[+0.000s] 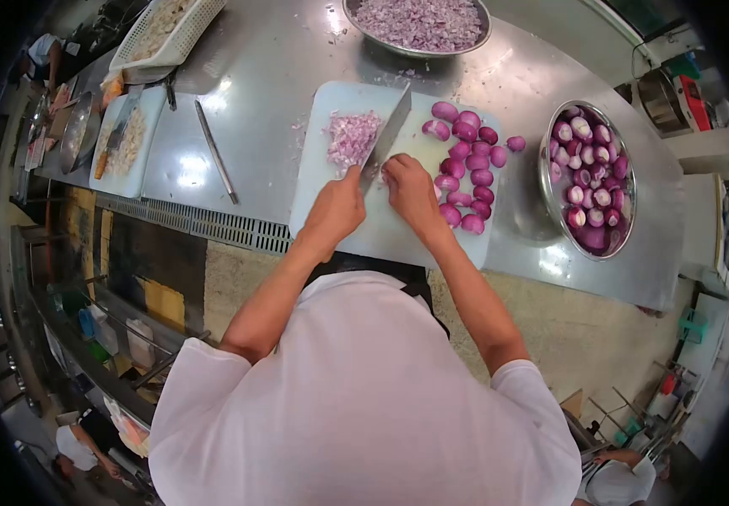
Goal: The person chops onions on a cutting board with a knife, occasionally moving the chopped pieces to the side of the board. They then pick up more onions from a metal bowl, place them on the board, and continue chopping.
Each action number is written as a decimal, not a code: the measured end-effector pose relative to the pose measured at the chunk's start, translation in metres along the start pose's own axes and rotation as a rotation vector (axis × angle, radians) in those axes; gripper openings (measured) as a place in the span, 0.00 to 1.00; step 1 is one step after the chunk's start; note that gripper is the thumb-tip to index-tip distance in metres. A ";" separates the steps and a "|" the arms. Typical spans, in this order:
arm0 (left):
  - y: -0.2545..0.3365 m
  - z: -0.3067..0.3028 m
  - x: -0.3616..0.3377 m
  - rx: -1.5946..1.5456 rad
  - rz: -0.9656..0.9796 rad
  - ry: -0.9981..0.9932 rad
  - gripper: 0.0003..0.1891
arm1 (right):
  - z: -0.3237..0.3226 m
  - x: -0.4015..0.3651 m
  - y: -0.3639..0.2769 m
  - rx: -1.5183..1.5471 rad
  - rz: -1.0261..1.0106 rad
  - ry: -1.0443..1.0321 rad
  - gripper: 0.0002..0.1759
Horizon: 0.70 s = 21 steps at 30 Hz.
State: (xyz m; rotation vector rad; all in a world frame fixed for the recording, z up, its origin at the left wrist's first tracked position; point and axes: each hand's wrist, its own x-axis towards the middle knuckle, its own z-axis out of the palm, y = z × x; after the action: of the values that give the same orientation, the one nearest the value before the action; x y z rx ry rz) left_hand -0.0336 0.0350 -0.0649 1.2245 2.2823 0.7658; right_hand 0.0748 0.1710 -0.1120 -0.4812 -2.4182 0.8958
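Note:
My left hand (337, 207) is closed round the handle of a cleaver (391, 126), whose broad blade stands over the middle of a white cutting board (318, 126). Close to the right side of the blade, my right hand (413, 192) has its fingers curled together on a piece of red onion, mostly hidden under the fingertips. Chopped red onion (353, 139) lies in a heap left of the blade. Several peeled red onions (467, 169), seemingly halved, sit along the board's right side. One more onion piece (515, 143) rests on the steel just past the board.
A steel bowl of red onions (544, 181) stands at right. Another bowl of chopped onion (487, 34) is at the back. On the left are a sharpening rod (216, 152), a second board (152, 105) with a knife (116, 133), and a white basket (187, 42). Other people appear at the edges.

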 end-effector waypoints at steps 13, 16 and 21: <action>0.007 -0.019 -0.024 0.209 -0.012 -0.091 0.14 | 0.022 0.006 -0.003 0.003 0.089 0.127 0.05; 0.003 -0.021 -0.022 0.178 0.006 -0.079 0.17 | 0.025 0.005 0.003 0.017 0.089 0.099 0.04; -0.004 -0.015 -0.024 0.161 0.026 -0.068 0.16 | 0.026 0.007 -0.003 -0.022 0.102 0.136 0.05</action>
State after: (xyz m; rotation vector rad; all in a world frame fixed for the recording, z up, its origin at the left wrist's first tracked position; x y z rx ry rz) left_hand -0.0327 0.0085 -0.0538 1.3331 2.3132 0.5488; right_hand 0.0540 0.1592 -0.1241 -0.6572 -2.2997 0.8505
